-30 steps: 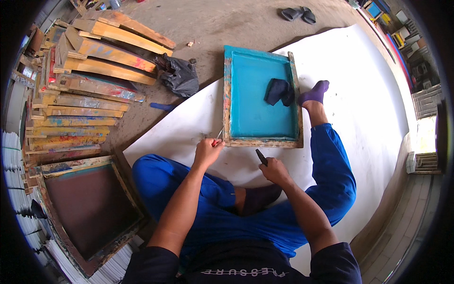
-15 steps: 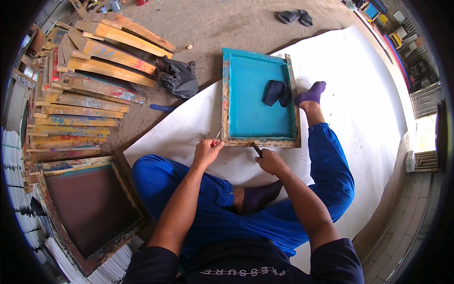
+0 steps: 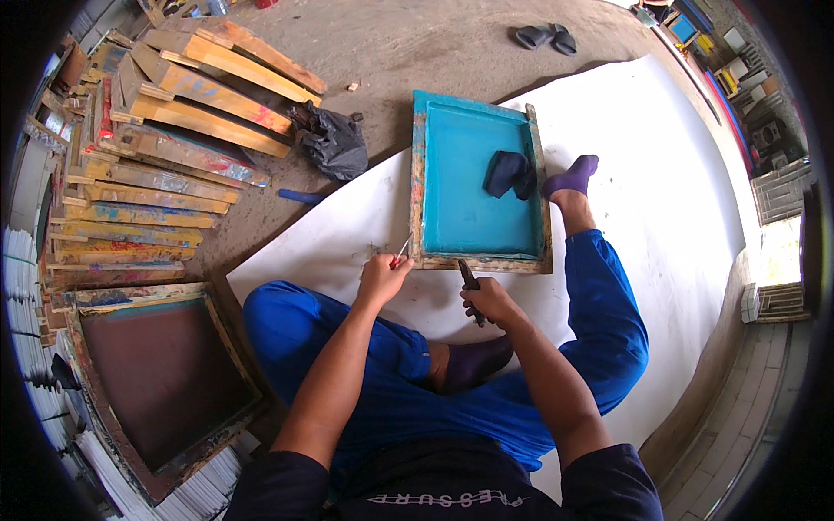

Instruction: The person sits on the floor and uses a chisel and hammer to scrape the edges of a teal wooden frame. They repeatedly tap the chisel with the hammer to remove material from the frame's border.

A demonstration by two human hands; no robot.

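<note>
A screen-printing frame (image 3: 460, 208) with a turquoise mesh lies on a white sheet (image 3: 660, 165) spread over the floor, in front of the seated person. A dark cloth (image 3: 504, 174) rests on its mesh. At its near-left corner, the left hand (image 3: 382, 283) curls its fingers closed around a red-handled tool (image 3: 395, 261); whether the thin shaft touches the wood I cannot tell. The right hand (image 3: 493, 302) wraps its fingers around a dark hand tool (image 3: 470, 278), whose tip overlaps the near rail in view. A purple-socked foot (image 3: 573, 179) is just beside the frame's right rail. Farther left are a black plastic bag (image 3: 334, 149), stacked wooden frames (image 3: 165, 185) and a brown-meshed frame (image 3: 165, 373). Dark sandals (image 3: 546, 38) lie beyond the sheet.
</note>
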